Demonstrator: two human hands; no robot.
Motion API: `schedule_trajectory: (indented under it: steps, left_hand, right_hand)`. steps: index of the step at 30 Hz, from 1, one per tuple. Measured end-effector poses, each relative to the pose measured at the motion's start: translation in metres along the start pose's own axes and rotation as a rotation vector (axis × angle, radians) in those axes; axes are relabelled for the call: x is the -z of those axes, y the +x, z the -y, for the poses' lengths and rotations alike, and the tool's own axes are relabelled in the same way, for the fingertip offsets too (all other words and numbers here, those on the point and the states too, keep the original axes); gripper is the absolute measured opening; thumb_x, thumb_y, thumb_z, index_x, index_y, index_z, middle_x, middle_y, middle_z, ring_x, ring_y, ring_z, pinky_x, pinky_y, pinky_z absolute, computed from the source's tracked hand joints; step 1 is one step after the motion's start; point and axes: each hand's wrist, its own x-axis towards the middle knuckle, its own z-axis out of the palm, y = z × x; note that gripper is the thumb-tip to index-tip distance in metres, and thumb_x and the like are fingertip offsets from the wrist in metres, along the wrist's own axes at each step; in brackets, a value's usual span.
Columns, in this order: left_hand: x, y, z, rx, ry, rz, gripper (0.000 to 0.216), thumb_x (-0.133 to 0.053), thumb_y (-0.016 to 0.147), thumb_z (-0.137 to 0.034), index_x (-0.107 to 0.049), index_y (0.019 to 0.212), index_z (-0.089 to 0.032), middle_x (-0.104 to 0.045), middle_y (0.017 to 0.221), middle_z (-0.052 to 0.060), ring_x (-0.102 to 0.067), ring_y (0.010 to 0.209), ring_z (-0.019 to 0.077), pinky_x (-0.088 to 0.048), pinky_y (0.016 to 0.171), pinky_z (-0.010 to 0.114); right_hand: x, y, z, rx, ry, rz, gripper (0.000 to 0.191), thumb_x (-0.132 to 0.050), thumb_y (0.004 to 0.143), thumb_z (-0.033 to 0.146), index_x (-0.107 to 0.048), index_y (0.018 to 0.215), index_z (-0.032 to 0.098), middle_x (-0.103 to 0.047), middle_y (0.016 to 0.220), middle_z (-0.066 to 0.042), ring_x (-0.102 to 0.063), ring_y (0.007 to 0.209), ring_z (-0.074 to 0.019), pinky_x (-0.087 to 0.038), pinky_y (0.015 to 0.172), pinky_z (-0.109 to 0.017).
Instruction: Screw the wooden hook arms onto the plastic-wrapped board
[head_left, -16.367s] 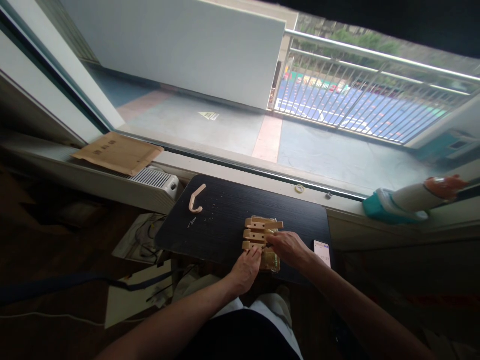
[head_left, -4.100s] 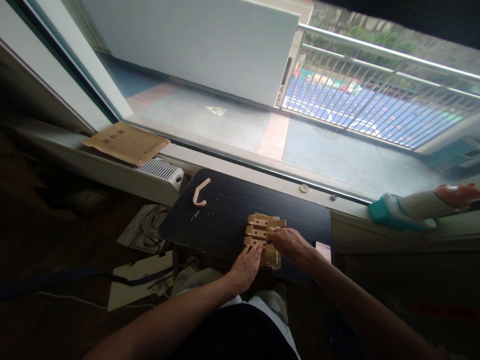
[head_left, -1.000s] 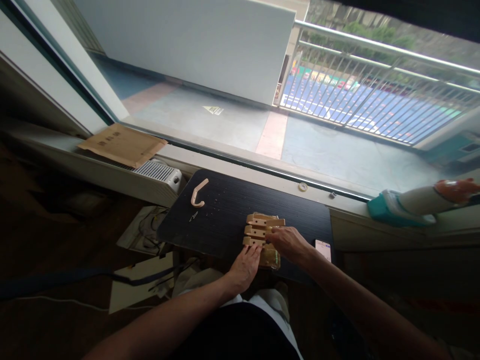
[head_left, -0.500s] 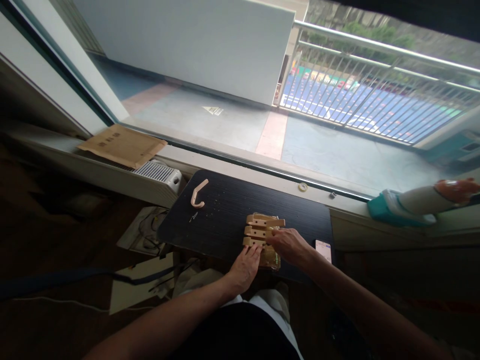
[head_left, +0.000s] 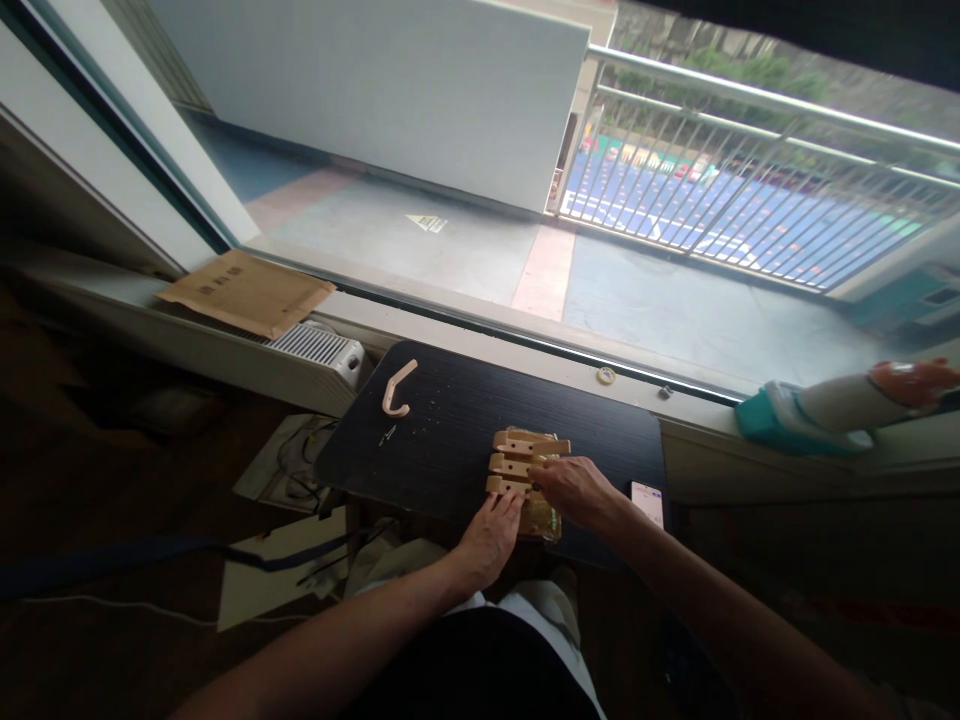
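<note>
A light wooden rack of three stacked bars (head_left: 525, 460) lies near the front of a small black table (head_left: 450, 440). My left hand (head_left: 491, 535) rests against the rack's near left corner with its fingers laid on the lowest bar. My right hand (head_left: 574, 490) is closed in a pinch over the rack's right side; what it grips is too small to make out. A separate curved wooden hook (head_left: 395, 390) lies at the table's far left, with a small screw (head_left: 388, 434) just in front of it.
A phone (head_left: 649, 503) lies on the table's right edge. A white radiator (head_left: 315, 348) and a brown padded envelope (head_left: 247, 292) sit on the left. A teal and white object (head_left: 817, 408) lies on the sill at right. Papers and cables lie on the floor below left.
Almost nothing has moved. Both hands stay on the rack; the right hand shifts only slightly over its right side.
</note>
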Motion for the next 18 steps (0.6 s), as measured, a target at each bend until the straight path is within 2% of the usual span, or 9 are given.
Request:
schedule_trajectory:
  steps: [8,18]
  left_hand:
    - [-0.0055,-0.0001,-0.0007,0.021,0.009,-0.007,0.051,-0.037,0.084,-0.014,-0.043,0.134,-0.011,-0.043,0.140,0.012,-0.035,0.130,0.0230,-0.031,0.103,0.040]
    - [-0.0021,0.0006,0.0000,0.016,0.009,-0.010,0.048,-0.035,0.085,-0.015,-0.047,0.131,-0.007,-0.043,0.140,0.012,-0.035,0.129,0.0237,-0.032,0.103,0.040]
  right_hand:
    - [-0.0005,-0.0018,-0.0029,0.013,0.013,-0.010,0.026,-0.043,0.087,0.014,-0.066,0.096,0.017,-0.069,0.093,-0.009,-0.064,0.087,-0.0202,-0.048,0.073,-0.027]
    - [-0.0020,0.0002,-0.0006,-0.023,0.008,-0.006,0.028,-0.040,0.088,0.013,-0.065,0.099,0.018,-0.070,0.092,-0.009,-0.065,0.086,-0.0201,-0.048,0.072,-0.028]
